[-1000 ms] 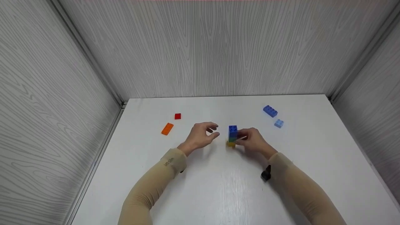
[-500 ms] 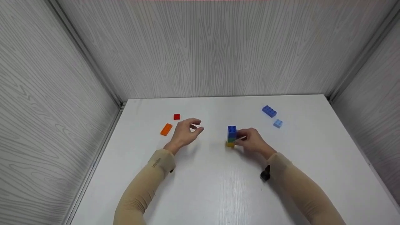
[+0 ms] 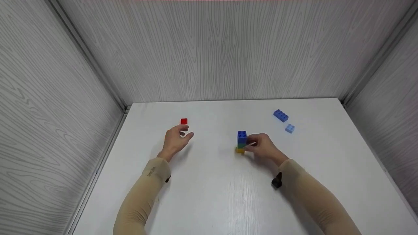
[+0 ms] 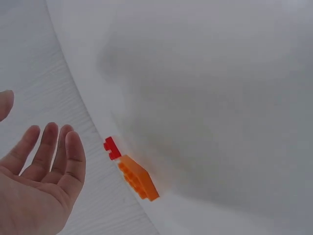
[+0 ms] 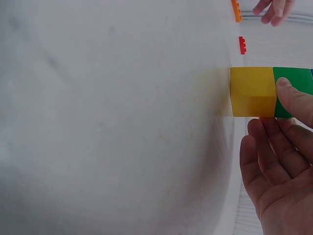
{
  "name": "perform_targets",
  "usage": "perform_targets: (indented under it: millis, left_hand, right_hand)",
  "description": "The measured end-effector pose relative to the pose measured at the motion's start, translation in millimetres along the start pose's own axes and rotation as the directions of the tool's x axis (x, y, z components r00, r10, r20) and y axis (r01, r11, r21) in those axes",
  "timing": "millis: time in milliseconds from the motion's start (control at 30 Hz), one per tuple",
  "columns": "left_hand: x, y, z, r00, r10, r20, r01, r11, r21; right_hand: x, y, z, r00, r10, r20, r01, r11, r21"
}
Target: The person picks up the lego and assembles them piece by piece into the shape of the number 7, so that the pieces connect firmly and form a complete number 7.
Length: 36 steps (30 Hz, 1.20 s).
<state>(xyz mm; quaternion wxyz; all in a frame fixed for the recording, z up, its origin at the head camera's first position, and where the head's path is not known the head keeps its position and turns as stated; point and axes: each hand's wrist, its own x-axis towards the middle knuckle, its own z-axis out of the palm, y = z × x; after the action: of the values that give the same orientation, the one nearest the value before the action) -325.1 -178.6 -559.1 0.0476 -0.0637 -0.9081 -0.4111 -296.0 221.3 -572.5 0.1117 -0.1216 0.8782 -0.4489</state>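
A tower of toy building bricks stands on the white table: a yellow brick (image 5: 252,92) at the bottom, a green brick (image 5: 292,81) over it, blue (image 3: 242,136) on top. My right hand (image 3: 263,145) pinches the tower from its right side, the thumb on the green brick. Over the left of the table, my left hand (image 3: 175,140) holds nothing, its fingers loosely bent. It hides nearly all of the flat orange brick (image 4: 139,177) in the head view. A small red brick (image 3: 184,121) lies just beyond the left fingertips.
At the back right of the table (image 3: 212,195) lie a long blue brick (image 3: 281,115) and a small light-blue brick (image 3: 289,128). Grey wood-grain panels (image 3: 209,52) border the table at the back and both sides.
My left hand has moved left, away from the tower, and now covers the orange brick in the head view. My right hand has stayed at the tower.
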Motion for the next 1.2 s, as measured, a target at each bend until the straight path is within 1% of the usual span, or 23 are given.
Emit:
perform_targets:
  millis: [67,133,200,300,400,600,700,767,933,1200]
  left_hand:
    - [0.2,-7.5,-3.3,0.999,-0.046,-0.024,0.046,0.999,0.008]
    - [0.4,-14.2,-7.1,0.994,-0.099,-0.045,0.099,0.995,0.006]
    - [0.8,-19.9,-10.7,0.986,-0.154,-0.06,0.154,0.988,0.005]
    - [1.6,-26.8,-16.2,0.973,-0.221,-0.071,0.221,0.975,-0.001]
    - [2.6,-32.3,-20.6,0.96,-0.27,-0.074,0.27,0.963,-0.001]
    - [5.8,-44.0,-26.5,0.944,-0.321,-0.078,0.323,0.946,0.009]
    - [6.9,-49.6,-27.3,0.934,-0.351,-0.057,0.352,0.936,0.0]
    - [7.0,-51.7,-27.1,0.933,-0.358,-0.043,0.359,0.933,-0.002]
    - [8.7,-51.5,-24.8,0.928,-0.371,-0.023,0.371,0.929,0.003]
    - [14.9,-52.6,-21.8,0.898,-0.441,0.004,0.441,0.897,-0.013]
  right_hand:
    - [-0.1,-0.4,-0.4,1.0,0.015,0.004,-0.015,1.0,0.006]
    - [0.2,0.0,-0.4,1.0,0.024,0.007,-0.024,1.0,0.012]
    - [-0.1,0.4,-0.2,0.999,0.033,0.009,-0.033,0.999,0.013]
    - [-0.9,1.4,0.6,0.999,0.047,0.003,-0.047,0.999,0.017]
    - [-1.7,1.6,1.4,0.999,0.052,-0.003,-0.052,0.998,0.019]
    - [-0.6,4.0,2.0,1.0,0.026,-0.006,-0.026,1.0,0.018]
    - [-0.2,4.9,2.4,1.0,0.027,0.001,-0.027,0.999,0.019]
    - [-0.3,5.2,2.2,0.999,0.033,0.006,-0.033,0.999,0.019]
    - [-0.6,5.4,0.5,0.999,0.043,0.007,-0.043,0.999,0.022]
    - [1.5,4.1,-1.0,0.999,0.05,0.015,-0.051,0.999,0.006]
